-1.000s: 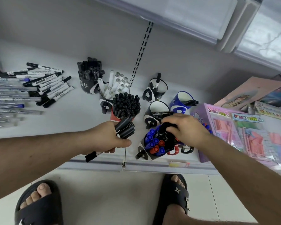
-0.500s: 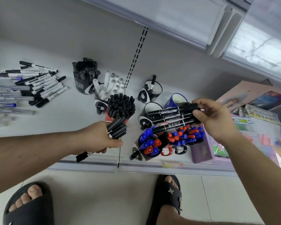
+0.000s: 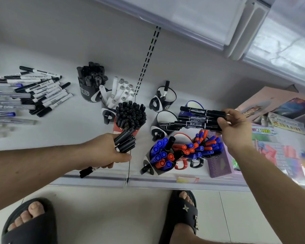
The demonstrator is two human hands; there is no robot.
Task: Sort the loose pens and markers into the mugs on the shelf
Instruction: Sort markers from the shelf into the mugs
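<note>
Head view, left hand [image 3: 102,152] grasping black pens [image 3: 125,142], right hand [image 3: 234,129] clutching perhaps four black markers [image 3: 199,118].

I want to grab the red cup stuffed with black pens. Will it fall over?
Probably easily. The red cup is crammed with black pens fanning out well above its rim, so it likely sits top-heavy. It may also feel heavy for its size.

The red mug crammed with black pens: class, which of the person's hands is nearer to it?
Left. The left hand grips a bundle of black pens just below the red mug; the right hand is far off to its right.
</note>
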